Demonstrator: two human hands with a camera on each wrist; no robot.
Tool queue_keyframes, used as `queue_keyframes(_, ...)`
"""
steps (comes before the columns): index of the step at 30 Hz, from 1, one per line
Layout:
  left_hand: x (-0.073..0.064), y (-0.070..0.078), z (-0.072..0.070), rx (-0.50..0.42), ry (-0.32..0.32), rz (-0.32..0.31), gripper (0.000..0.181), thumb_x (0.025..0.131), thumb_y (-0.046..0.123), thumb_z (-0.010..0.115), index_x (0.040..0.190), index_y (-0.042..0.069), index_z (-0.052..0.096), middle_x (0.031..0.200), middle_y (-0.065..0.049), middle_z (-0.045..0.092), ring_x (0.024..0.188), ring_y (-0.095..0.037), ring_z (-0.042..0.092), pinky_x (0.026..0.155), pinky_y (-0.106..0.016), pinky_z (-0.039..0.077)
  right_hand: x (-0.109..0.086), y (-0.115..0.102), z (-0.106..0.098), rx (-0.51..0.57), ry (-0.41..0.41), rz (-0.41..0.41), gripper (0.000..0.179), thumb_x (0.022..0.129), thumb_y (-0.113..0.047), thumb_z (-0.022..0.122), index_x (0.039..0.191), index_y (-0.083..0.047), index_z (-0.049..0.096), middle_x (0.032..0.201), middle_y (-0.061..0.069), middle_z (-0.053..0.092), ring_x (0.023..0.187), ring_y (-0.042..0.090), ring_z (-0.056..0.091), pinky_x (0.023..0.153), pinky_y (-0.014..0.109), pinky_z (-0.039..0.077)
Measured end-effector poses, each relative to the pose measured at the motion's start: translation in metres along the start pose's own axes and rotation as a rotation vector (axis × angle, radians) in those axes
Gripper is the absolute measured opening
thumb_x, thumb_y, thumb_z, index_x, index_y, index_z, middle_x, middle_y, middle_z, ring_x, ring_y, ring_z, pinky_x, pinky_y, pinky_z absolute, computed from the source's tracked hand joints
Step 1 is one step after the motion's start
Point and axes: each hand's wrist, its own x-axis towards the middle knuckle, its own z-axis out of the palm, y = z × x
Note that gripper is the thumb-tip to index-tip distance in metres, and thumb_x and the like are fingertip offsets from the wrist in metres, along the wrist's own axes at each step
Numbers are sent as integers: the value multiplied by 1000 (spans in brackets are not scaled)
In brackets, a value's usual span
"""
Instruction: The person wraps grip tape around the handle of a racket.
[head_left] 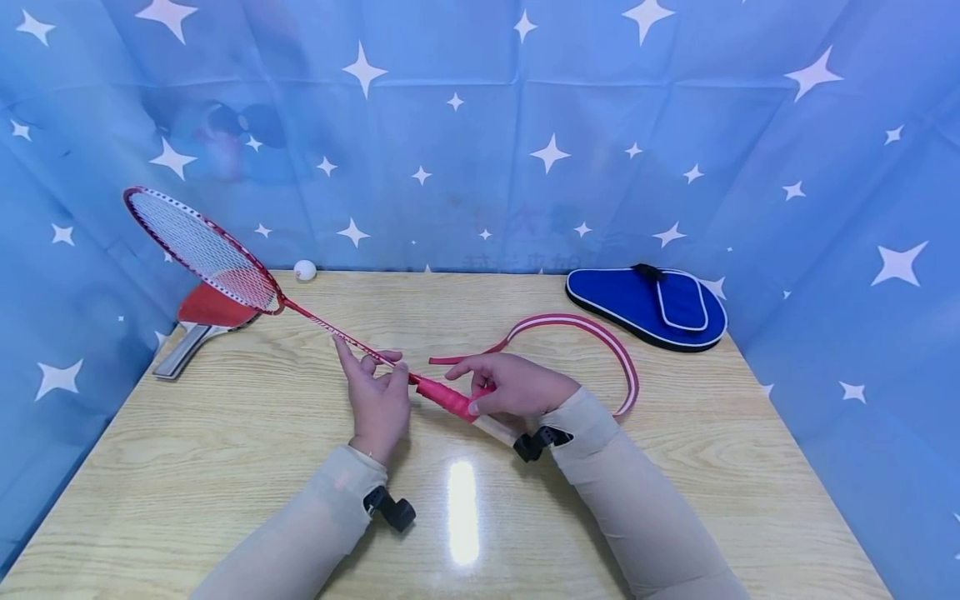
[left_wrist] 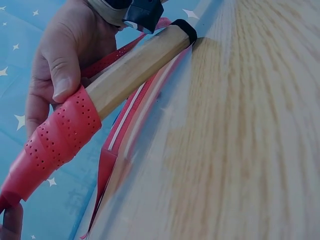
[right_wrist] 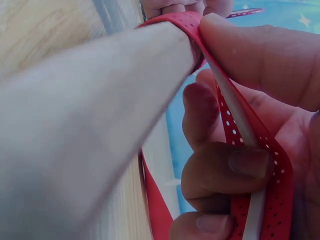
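Observation:
A badminton racket (head_left: 315, 320) slants across the head view, its strung head raised at the upper left. My left hand (head_left: 379, 408) holds its red shaft just ahead of the handle, thumb on the near side. Perforated red grip tape (left_wrist: 65, 132) is wound in overlapping turns over the front of the handle. Behind it, the wooden handle (left_wrist: 135, 70) is bare down to a black end. My right hand (head_left: 525, 385) pinches the tape at the last turn, thumb pressed at the wood's edge, other fingers curled round the strip (right_wrist: 275, 195). The tape's loose length curves over the table behind that hand.
A red table tennis bat (head_left: 217, 307) lies at the table's left edge, partly behind the racket head. A white ball (head_left: 305, 270) sits at the back edge. At the back right lies a blue bat case (head_left: 622, 292). Star-printed curtains (head_left: 480, 125) border the wooden table (head_left: 225, 450).

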Motion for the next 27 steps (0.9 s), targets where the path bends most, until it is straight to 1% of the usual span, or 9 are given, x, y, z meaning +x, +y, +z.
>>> queue_keyframes(5,-1,0,1,-23,-2,1,110,102,-2,57,165,40,-22,127,-26,59,76,-23,67,73,-29,57,-1,0,-1,-9,-8,-21,48,95,-18,80,140,-23,65,86,1,63,75,19,56,69,32,47)
queue_keyframes(7,-1,1,1,-29,2,7,110,101,-3,57,166,36,-23,126,-27,59,74,-22,67,72,-28,56,-1,1,-1,-12,-11,-35,45,95,-17,79,137,-24,66,84,2,61,72,18,54,68,31,46)
queue_keyframes(9,-1,1,2,-35,5,11,109,101,-5,56,166,33,-23,125,-28,60,73,-22,67,72,-27,56,-1,1,0,-10,-15,-35,44,95,-16,79,136,-24,67,86,2,61,74,18,55,69,31,46)
queue_keyframes(11,-1,2,2,-40,4,14,109,101,-6,56,166,31,-23,126,-28,60,74,-23,68,74,-27,57,-1,1,0,-6,-22,-24,45,95,-17,79,137,-25,66,94,0,65,82,18,59,74,32,49)
queue_keyframes(13,-1,2,2,-43,1,13,108,101,-6,55,166,30,-23,127,-29,60,77,-24,69,75,-25,57,-2,0,0,13,-31,-1,49,94,-17,80,139,-27,66,105,-2,68,95,18,62,83,35,52)
queue_keyframes(16,-1,2,1,-41,-11,4,108,102,-5,54,166,34,-23,129,-28,60,79,-26,69,77,-24,58,-3,-1,1,50,-50,26,52,95,-16,79,143,-29,63,120,-3,70,112,17,64,97,40,53)
queue_keyframes(19,0,1,1,-27,-25,-5,108,103,-3,54,165,40,-23,130,-27,60,79,-25,69,79,-26,58,-3,-1,2,80,-63,32,54,96,-15,78,146,-28,62,122,-3,72,115,17,65,102,42,52)
queue_keyframes(23,-1,1,0,-1,-33,-4,107,104,0,54,164,44,-22,130,-25,61,80,-25,69,80,-30,58,-2,-1,3,98,-69,26,53,96,-14,77,146,-28,63,118,-3,73,111,16,66,99,40,53)
queue_keyframes(27,-2,1,0,16,-27,12,106,104,3,57,165,42,-21,128,-24,62,82,-26,69,79,-28,59,-1,-2,4,83,-62,19,54,95,-14,78,144,-29,63,115,-5,73,108,17,66,93,38,54)
